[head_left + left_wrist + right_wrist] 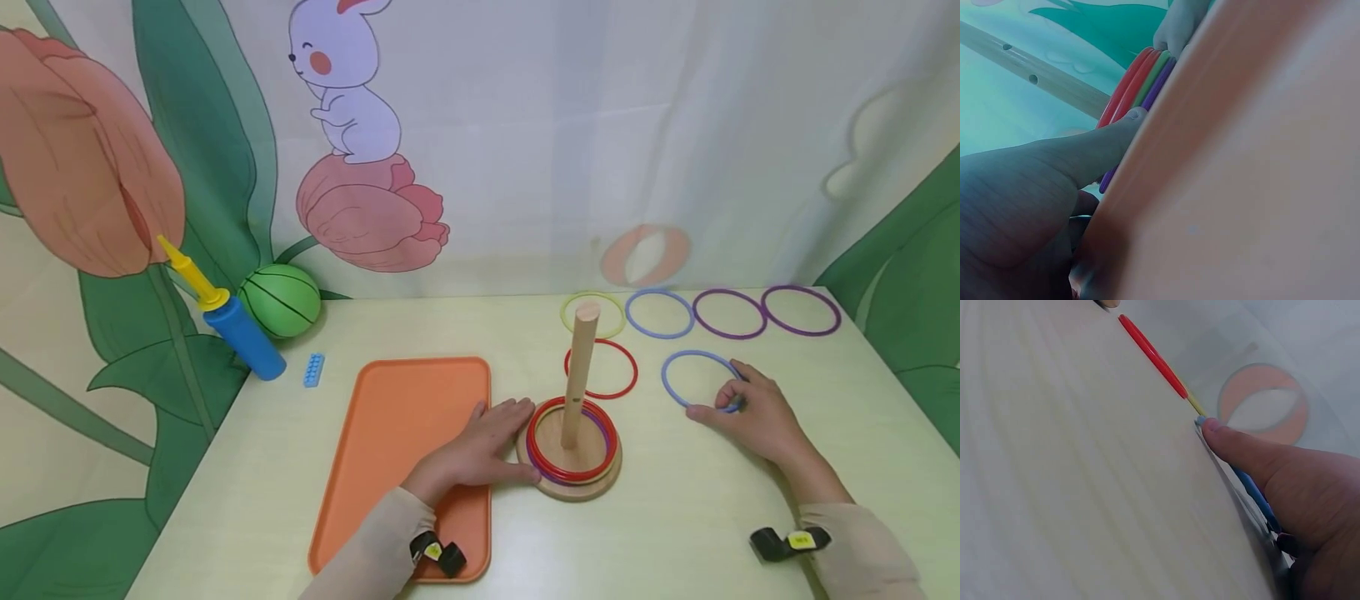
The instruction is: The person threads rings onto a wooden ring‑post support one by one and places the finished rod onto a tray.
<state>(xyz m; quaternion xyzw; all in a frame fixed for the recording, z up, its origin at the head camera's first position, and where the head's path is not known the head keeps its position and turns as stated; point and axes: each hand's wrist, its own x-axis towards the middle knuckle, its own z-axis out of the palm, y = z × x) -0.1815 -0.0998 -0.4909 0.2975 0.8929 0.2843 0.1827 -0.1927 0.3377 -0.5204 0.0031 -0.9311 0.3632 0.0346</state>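
A wooden peg stand (pixel 582 358) stands upright on the table, with red, green and purple rings stacked round the foot of its peg. My left hand (pixel 480 446) reaches over the orange tray's right edge, fingers and thumb spread along the left side of the round base. In the left wrist view, its thumb lies against the stacked rings (pixel 1125 87). Off to the right, my right hand (pixel 757 417) pinches the near right side of a blue ring (pixel 697 352). The right wrist view shows the thumb on this blue ring (pixel 1254 494), close over the table.
A red ring (pixel 637 367) lies behind the stand. Along the back edge lie a yellow-green ring (pixel 592 292), another blue ring (pixel 660 290) and two purple rings. Leftward are the orange tray (pixel 405 417), a small blue brick (pixel 313 370), a pump (pixel 243 333) and a green ball (pixel 281 300).
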